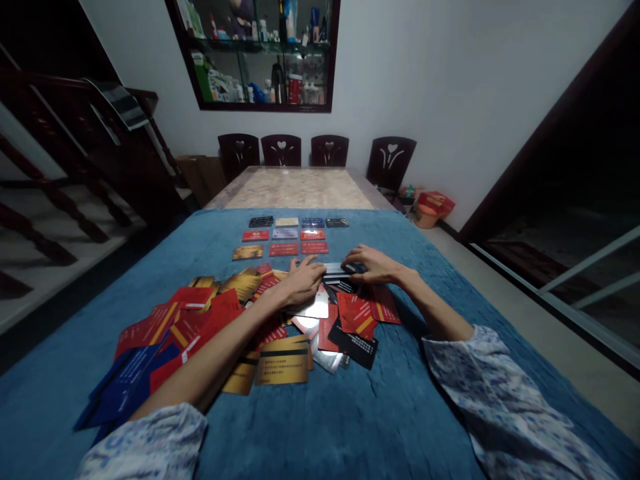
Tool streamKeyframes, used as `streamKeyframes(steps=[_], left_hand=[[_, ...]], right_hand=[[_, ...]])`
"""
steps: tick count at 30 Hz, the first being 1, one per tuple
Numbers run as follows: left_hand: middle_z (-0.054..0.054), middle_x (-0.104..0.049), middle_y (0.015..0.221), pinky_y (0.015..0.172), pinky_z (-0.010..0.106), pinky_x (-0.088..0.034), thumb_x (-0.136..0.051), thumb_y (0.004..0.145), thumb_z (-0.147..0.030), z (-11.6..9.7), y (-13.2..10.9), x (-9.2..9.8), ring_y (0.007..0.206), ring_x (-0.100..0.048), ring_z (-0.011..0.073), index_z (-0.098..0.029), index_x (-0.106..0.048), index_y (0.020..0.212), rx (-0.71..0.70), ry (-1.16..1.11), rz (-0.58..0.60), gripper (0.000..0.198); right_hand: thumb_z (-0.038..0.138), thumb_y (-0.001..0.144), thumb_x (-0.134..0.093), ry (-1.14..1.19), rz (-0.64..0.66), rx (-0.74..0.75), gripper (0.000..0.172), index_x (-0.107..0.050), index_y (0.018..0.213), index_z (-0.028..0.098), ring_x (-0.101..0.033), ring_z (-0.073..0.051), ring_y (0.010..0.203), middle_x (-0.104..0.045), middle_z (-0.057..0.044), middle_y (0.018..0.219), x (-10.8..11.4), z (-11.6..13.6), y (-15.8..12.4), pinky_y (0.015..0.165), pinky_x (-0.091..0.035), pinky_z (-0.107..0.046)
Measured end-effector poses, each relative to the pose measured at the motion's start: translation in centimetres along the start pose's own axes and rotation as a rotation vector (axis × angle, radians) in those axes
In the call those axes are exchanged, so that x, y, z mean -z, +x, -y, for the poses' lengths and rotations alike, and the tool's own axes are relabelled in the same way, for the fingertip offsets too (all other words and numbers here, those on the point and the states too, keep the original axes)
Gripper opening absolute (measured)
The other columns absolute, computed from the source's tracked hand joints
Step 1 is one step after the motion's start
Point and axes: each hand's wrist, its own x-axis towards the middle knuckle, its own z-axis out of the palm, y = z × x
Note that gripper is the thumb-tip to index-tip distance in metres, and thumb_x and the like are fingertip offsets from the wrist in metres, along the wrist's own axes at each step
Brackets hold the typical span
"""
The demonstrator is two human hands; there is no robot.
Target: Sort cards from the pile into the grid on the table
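Note:
A loose heap of plastic cards [220, 320], red, blue, gold, black and silver, lies spread over a blue cloth [350, 413]. Both my hands rest at the far edge of the heap. My left hand [300, 280] and my right hand [373, 265] pinch the two ends of a black card [337, 272] with a pale stripe, fingers curled on it. Beyond them several cards [293, 237] lie sorted in three neat rows.
A marble tabletop [300, 188] continues past the cloth, with several dark chairs [313, 152] at its far end. A glass wall cabinet [260, 53] hangs above. A staircase [75, 167] rises at the left; a red basket [433, 207] stands on the floor at the right.

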Motion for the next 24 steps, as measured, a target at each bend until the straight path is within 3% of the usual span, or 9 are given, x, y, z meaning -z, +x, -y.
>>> streamKeyframes(steps=[7, 16, 24], left_hand=[[0.011, -0.062, 0.145, 0.115, 0.062, -0.030, -0.047, 0.101, -0.027, -0.1, 0.0, 0.1, 0.147, -0.035, 0.0339, -0.023, -0.064, 0.130, 0.022, -0.003, -0.067, 0.034], [0.010, -0.072, 0.127, 0.106, 0.056, -0.032, -0.047, 0.100, -0.022, 0.6, -0.1, -0.2, 0.129, -0.050, 0.0302, -0.023, -0.071, 0.121, -0.024, 0.071, -0.228, 0.032], [0.011, -0.079, 0.102, 0.105, 0.054, -0.035, -0.051, 0.096, -0.015, 1.0, 0.0, -0.5, 0.116, -0.060, 0.0296, -0.019, -0.075, 0.100, -0.094, 0.160, -0.392, 0.025]], right_hand=[[0.029, 0.085, -0.067, 0.114, -0.070, -0.021, 0.033, -0.077, 0.115, 0.019, -0.063, -0.027, 0.105, -0.073, -0.012, 0.112, -0.1, 0.5, 0.1, 0.098, -0.047, -0.044], [0.033, 0.086, -0.069, 0.214, -0.101, -0.042, 0.033, -0.077, 0.115, 0.019, -0.065, -0.028, 0.105, -0.074, -0.011, 0.111, 0.4, 1.0, 0.0, 0.097, -0.048, -0.045], [0.034, 0.099, -0.053, 0.234, -0.167, 0.039, 0.031, -0.080, 0.107, 0.019, -0.068, -0.024, 0.095, -0.078, -0.010, 0.103, 0.0, 1.3, 0.2, 0.092, -0.050, -0.040]])
